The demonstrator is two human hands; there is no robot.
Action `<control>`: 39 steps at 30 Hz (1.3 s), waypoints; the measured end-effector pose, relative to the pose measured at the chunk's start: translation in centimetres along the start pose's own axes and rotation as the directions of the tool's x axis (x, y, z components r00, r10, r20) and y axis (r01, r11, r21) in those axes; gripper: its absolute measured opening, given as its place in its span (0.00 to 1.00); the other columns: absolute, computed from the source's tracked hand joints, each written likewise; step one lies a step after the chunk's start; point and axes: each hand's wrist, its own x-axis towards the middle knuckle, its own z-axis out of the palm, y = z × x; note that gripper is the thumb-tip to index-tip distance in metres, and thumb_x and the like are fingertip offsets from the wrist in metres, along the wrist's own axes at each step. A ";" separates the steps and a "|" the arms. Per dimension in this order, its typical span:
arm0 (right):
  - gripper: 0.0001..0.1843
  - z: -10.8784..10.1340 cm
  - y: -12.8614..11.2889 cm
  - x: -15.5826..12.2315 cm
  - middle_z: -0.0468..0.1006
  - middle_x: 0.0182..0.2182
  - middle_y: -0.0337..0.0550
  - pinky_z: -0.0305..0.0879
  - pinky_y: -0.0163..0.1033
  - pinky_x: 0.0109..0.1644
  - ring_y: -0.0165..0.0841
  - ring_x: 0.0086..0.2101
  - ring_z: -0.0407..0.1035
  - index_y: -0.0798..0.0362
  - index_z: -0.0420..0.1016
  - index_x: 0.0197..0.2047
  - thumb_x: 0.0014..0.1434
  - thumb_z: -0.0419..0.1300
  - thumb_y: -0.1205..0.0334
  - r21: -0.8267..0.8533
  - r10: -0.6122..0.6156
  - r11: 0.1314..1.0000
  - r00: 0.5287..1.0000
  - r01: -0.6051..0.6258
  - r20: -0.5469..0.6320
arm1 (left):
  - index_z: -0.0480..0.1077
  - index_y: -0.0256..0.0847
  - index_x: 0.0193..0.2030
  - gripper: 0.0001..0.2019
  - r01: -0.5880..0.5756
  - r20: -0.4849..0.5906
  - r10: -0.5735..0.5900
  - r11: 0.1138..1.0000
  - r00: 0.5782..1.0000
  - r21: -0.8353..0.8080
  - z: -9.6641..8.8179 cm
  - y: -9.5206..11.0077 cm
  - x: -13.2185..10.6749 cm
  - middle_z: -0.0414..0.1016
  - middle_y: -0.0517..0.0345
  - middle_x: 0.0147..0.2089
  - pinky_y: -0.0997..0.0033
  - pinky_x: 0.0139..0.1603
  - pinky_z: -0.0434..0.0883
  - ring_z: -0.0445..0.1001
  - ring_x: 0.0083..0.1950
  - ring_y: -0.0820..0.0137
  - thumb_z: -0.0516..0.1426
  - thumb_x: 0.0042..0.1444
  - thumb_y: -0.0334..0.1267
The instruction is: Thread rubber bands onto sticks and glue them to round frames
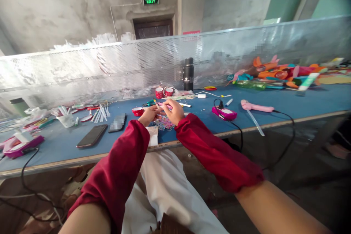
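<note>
Both my arms wear dark red sleeve covers and reach over the blue table (301,102). My left hand (148,114) and my right hand (173,112) meet above a small heap of pastel rubber bands (163,122). Together their closed fingers pinch a thin pink stick (164,105) with a yellowish tip. A red tape roll (137,111) lies just left of my left hand. A white pad (153,135) sits at the table edge under my left wrist.
Two phones (92,135) lie to the left, with a cup of white sticks (67,119) behind. A pink glue gun (255,107) and a pink corded device (224,113) lie to the right. A black flask (188,74) stands against the perforated metal screen. Colourful toys (274,71) pile at far right.
</note>
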 end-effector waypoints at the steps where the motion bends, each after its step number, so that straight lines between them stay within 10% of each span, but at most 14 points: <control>1: 0.09 0.0 0.0 0.0 0.78 0.31 0.42 0.63 0.41 0.41 0.37 0.35 0.70 0.48 0.71 0.34 0.66 0.55 0.58 -0.003 0.001 1.000 1.000 -0.001 -0.007 | 0.72 0.35 0.43 0.06 -0.003 0.000 0.003 1.000 1.000 -0.001 0.0 0.0 0.0 0.80 0.51 0.35 0.83 0.18 0.55 0.72 0.22 0.79 0.60 0.60 0.34; 39: 0.09 0.0 0.0 0.0 0.77 0.31 0.42 0.63 0.40 0.41 0.36 0.34 0.70 0.49 0.72 0.35 0.66 0.56 0.58 0.027 -0.021 0.999 1.000 0.021 0.014 | 0.72 0.35 0.46 0.08 -0.023 0.042 0.024 1.000 0.999 -0.020 -0.4 -0.5 0.5 0.80 0.51 0.35 0.83 0.17 0.54 0.72 0.22 0.79 0.59 0.60 0.33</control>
